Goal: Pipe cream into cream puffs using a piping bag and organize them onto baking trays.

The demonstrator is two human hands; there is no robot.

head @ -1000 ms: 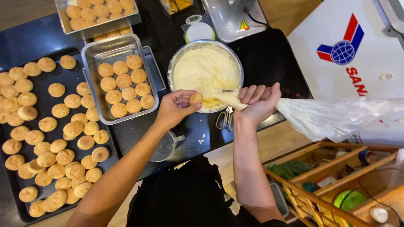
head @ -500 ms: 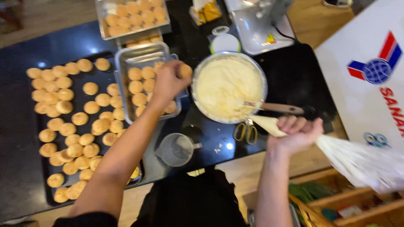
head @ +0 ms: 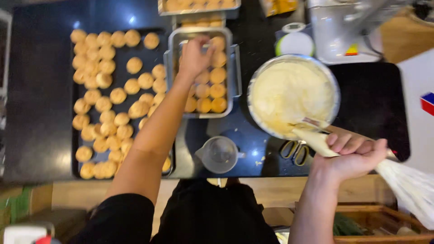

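Left hand over far end of metal tray, fingers closed around puff. Right hand near worktop front edge, gripping piping bag, tip by cream bowl.

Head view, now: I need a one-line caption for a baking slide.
Left hand reaches into a metal tray of puffs while right hand holds a piping bag beside the cream bowl.
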